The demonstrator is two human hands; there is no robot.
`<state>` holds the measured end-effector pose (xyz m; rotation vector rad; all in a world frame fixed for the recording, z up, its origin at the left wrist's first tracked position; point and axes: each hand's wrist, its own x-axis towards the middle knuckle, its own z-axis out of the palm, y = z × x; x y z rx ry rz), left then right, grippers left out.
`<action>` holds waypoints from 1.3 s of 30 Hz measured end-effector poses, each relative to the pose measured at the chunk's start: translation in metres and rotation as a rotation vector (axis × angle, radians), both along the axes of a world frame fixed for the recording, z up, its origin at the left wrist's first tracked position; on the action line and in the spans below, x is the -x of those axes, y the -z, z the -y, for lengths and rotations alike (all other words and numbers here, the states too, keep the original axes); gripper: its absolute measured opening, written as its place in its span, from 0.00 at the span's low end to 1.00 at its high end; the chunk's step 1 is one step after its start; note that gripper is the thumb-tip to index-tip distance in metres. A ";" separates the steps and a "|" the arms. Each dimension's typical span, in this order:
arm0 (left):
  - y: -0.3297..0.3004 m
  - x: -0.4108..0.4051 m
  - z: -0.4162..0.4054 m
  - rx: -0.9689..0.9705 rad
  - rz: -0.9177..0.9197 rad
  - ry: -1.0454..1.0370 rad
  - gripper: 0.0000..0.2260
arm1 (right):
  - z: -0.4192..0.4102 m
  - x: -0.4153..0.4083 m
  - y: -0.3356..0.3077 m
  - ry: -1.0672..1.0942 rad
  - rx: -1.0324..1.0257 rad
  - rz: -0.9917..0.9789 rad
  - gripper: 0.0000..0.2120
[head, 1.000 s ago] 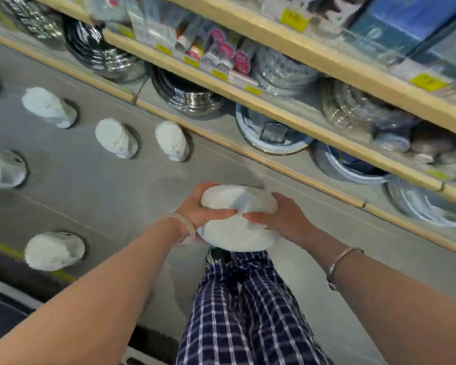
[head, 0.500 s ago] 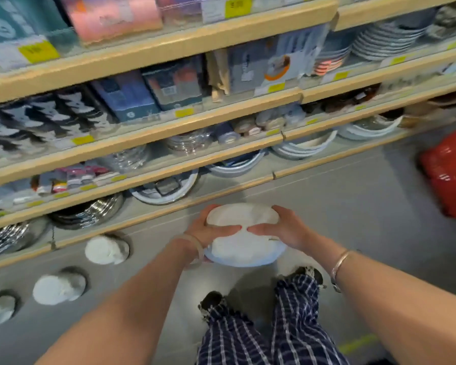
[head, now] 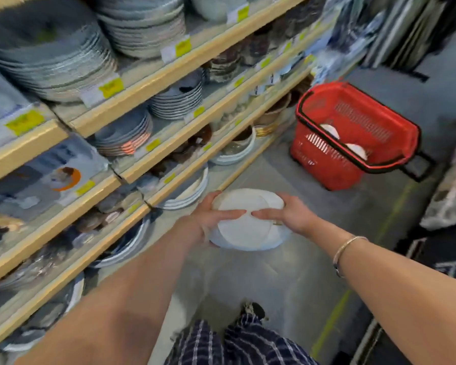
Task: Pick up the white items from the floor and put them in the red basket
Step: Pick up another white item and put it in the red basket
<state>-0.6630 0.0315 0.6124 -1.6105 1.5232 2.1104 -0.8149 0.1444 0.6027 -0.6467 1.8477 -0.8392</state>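
I hold a stack of white bowl-like items [head: 248, 227] in front of me at waist height, bottoms up. My left hand [head: 211, 219] grips its left side and my right hand [head: 287, 214] grips its right side, fingertips nearly meeting on top. The red basket [head: 324, 164] with black handles stands on the floor ahead to the right, close to the shelf end. Two white items [head: 356, 150] lie inside it.
Wooden shelves [head: 153, 83] stacked with plates and bowls run along my left. Grey floor [head: 287, 280] with a yellow line lies between me and the basket. Patterned goods [head: 451, 196] sit on the right. My checked trousers [head: 237, 343] and a shoe show below.
My view has swung right from the white items lying on the floor to the aisle with the red basket. Both hands keep the same hold on the white stack.
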 end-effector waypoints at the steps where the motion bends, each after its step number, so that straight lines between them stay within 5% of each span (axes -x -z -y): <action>1: -0.001 0.025 0.002 -0.003 -0.004 0.032 0.29 | -0.003 0.022 -0.001 0.035 0.006 -0.010 0.18; 13: 0.004 0.290 0.056 0.007 -0.005 0.464 0.24 | 0.000 0.233 0.010 0.482 0.026 0.012 0.23; 16: 0.000 0.359 0.068 0.026 -0.031 0.544 0.22 | 0.005 0.284 0.009 0.553 0.066 0.028 0.15; 21: 0.001 0.457 0.076 0.022 -0.014 0.665 0.24 | 0.004 0.361 0.013 0.660 0.123 0.065 0.16; 24: 0.012 0.519 0.075 0.032 -0.006 0.703 0.23 | 0.001 0.417 0.024 0.688 0.119 0.101 0.11; 31: 0.045 0.649 0.066 -0.030 0.065 0.706 0.25 | -0.011 0.538 0.060 0.706 -0.001 0.153 0.31; 35: 0.069 0.718 0.069 -0.047 0.065 0.734 0.26 | -0.010 0.610 0.070 0.652 -0.034 0.165 0.14; 39: 0.106 0.766 0.078 -0.054 0.118 0.785 0.27 | -0.008 0.648 0.104 0.675 -0.123 0.191 0.23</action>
